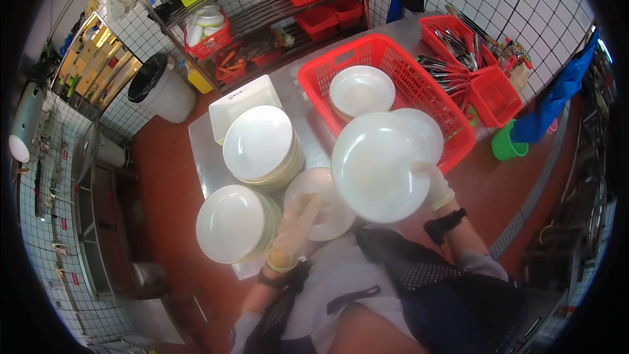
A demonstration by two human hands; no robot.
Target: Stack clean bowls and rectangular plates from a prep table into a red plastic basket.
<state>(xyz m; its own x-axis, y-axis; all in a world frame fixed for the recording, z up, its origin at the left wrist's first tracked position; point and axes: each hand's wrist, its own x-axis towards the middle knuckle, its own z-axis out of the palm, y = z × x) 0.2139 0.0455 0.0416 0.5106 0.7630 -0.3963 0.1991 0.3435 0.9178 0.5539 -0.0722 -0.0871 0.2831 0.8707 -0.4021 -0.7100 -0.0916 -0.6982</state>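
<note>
I'm holding both arms (462, 236) forward, my right hand (431, 185) clasping, my blurred left hand (299, 218) pointing inward.

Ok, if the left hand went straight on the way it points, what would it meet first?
Most likely the round white plate beneath the left hand, though whether they touch is unclear.

Red flr (164, 174) shows past the L & R edges of the worktop (296, 101), w/ a grey strip (526, 214) on the R, a metal rack (257, 21) past the far edge & white tiled walls (495, 3).
</note>
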